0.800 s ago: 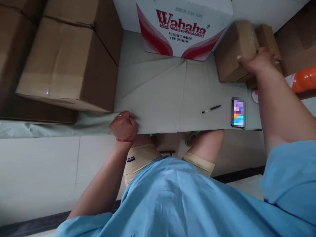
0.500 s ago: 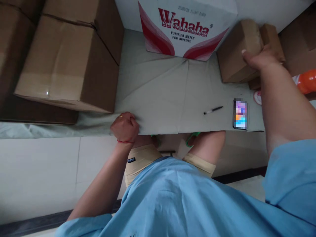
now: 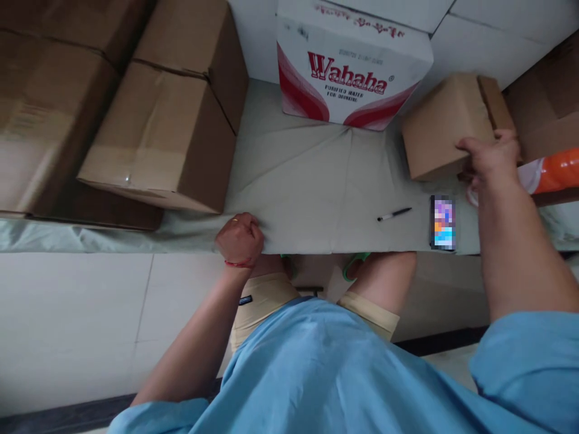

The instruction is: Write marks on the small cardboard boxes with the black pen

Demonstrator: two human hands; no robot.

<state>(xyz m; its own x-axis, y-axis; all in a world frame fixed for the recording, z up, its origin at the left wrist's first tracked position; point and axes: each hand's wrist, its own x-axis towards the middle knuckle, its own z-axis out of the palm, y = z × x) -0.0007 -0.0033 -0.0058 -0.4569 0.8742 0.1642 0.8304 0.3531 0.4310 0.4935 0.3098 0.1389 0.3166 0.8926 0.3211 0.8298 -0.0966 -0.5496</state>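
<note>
My right hand (image 3: 493, 150) grips a small brown cardboard box (image 3: 443, 129) at the right of the table. The thumb presses on the box's near face, and the fingers curl round its right side, where they are partly hidden. On the table's front edge rests my left hand (image 3: 239, 238), closed in a fist with nothing showing in it. A pen (image 3: 395, 214) and a phone (image 3: 443, 222) with a blurred screen lie in front of the box. Partly behind my right wrist is a bottle with an orange wrap (image 3: 558, 172).
A white and red Wahaha water carton (image 3: 348, 78) stands at the back against the wall. Large cardboard boxes, one of them taped (image 3: 136, 132), fill the left side. Another brown box (image 3: 545, 90) is at the far right. A greenish cloth (image 3: 294, 181) covers the table.
The whole view has shifted, so things sit lower in it. My right hand has come slightly down and nearer along the small box. My left fist stays on the table edge.
</note>
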